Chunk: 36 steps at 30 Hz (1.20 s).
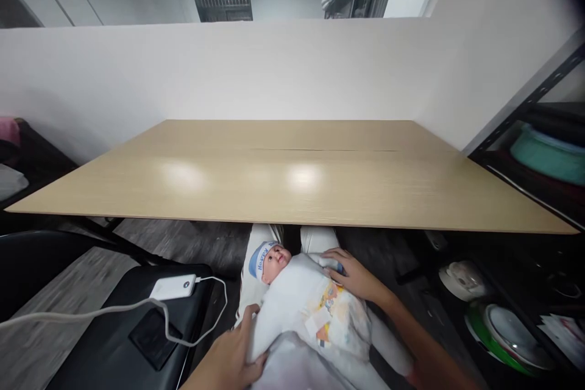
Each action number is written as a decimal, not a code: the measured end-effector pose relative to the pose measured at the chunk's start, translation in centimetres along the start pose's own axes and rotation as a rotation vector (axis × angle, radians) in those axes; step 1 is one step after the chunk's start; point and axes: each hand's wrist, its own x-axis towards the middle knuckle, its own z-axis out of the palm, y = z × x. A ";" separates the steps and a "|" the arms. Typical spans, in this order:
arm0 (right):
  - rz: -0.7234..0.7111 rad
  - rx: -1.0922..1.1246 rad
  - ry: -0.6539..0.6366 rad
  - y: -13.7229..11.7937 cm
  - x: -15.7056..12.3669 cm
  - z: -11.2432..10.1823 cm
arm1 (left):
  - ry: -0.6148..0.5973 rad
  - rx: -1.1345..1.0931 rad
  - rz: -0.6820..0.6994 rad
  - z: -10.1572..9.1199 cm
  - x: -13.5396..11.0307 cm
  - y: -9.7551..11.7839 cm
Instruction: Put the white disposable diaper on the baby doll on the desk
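A baby doll (292, 298) lies on its back across my lap, dressed in white. It wears a blue and white cap (261, 262) with lettering, and a diaper (336, 317) with an orange and yellow print. My left hand (237, 347) holds the doll's near side below the head, thumb and fingers apart around the white cloth. On the far side, my right hand (351, 274) is closed over the doll's arm, fingers curved across the sleeve. The doll's legs partly disappear under my right forearm.
Ahead stands a wooden table (292, 189), its front edge just beyond my knees. At left, a black chair (114, 341) carries a white power bank (173, 286) with a cable and a dark phone (155, 338). Shelves at right hold a teal basin (548, 155) and a pot lid (512, 332).
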 end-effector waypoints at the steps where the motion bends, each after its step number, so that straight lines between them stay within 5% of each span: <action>1: 0.029 0.025 0.009 -0.3 -0.9 -0.3 | -0.020 0.029 0.015 -0.2 -0.5 -0.1; 4: 0.112 0.088 -0.047 -1.6 -3.2 -1.2 | -0.020 0.132 0.043 -2.0 -1.8 1.0; 8: 0.143 0.077 -0.063 -2.8 -4.4 -1.4 | 0.137 0.124 0.207 -5.2 -1.3 5.2; 13: 0.102 -0.010 0.024 -1.5 -3.0 -0.5 | 0.131 -0.178 0.712 -5.9 4.3 9.7; 16: 0.125 0.006 0.038 0.6 -1.7 -0.3 | 0.084 -0.204 0.834 -4.4 7.7 10.3; 21: 0.119 0.013 0.136 2.0 -0.6 -0.6 | 0.107 -0.237 0.836 -2.9 9.5 10.1; 26: -0.095 0.067 -0.038 -3.7 -1.3 -0.5 | 0.093 -0.302 0.832 -3.8 7.6 10.2; 29: -0.136 0.001 -0.138 -6.5 -2.5 -0.7 | -0.031 -0.355 0.819 -4.6 5.6 9.1; 33: 0.030 -0.107 -0.186 -6.5 -5.7 -2.8 | -0.186 -0.355 0.707 -5.1 4.2 7.6; 36: 0.252 -0.028 -0.299 -4.9 -9.0 -4.4 | -0.045 -0.265 0.732 -4.6 6.0 9.2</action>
